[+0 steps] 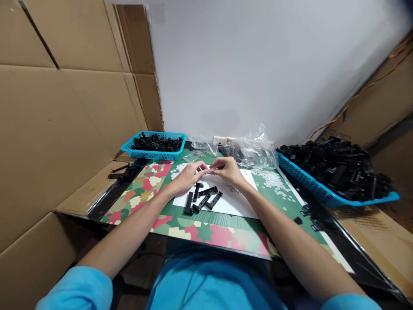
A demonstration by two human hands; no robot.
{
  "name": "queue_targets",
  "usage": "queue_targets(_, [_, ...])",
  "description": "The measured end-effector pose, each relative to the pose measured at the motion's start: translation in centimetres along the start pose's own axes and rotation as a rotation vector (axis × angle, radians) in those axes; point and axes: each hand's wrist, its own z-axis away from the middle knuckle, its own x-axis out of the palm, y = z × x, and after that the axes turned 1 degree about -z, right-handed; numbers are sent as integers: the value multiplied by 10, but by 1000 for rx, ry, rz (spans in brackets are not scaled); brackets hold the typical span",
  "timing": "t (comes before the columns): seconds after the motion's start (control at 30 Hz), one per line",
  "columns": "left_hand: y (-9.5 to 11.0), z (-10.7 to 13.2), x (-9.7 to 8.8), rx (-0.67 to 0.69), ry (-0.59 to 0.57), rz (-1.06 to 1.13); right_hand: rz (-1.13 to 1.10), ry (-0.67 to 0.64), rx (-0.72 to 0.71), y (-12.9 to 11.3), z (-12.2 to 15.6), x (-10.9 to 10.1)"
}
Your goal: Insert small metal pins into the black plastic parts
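Over a white sheet of paper point(235, 206), my left hand point(189, 175) and my right hand point(228, 170) meet with fingertips nearly touching. Both are closed in a pinch around something small, thin and pale that I cannot make out. Just below them several black plastic parts point(201, 202) lie loose on the paper. Small translucent white discs point(273, 180) are scattered to the right of my right hand, and more discs point(177, 171) lie left of my left hand. Tiny bits point(232, 188) rest under my right wrist.
A blue basket point(151, 154) of black parts stands back left; a larger heaped blue basket point(325, 196) is at the right. Clear plastic bags point(258, 153) lie against the wall. Cardboard point(64, 129) rises on the left. Loose black pieces point(124, 172) sit by the table's left edge.
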Motion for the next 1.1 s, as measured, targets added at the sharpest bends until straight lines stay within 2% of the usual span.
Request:
queue_targets(0.2, [-6, -3, 2, 15, 27, 16, -6, -20, -9, -2, 1, -1])
queue_targets(0.4, [-10, -7, 2, 8, 56, 37, -5, -104, 78, -7, 3, -4])
queue_targets(0.6, [-8, -7, 2, -18, 70, 77, -96, -54, 139, -8, 5, -2])
queue_targets(0.83, [0, -4, 3, -2, 49, 61, -100, -9, 93, -8, 3, -8])
queue_targets(0.93, [10, -1, 2, 60, -25, 24, -81, 89, 97, -9, 8, -20])
queue_targets(1.1, [21, 4, 4, 96, -270, 37, -51, 254, 115, 0, 21, -36])
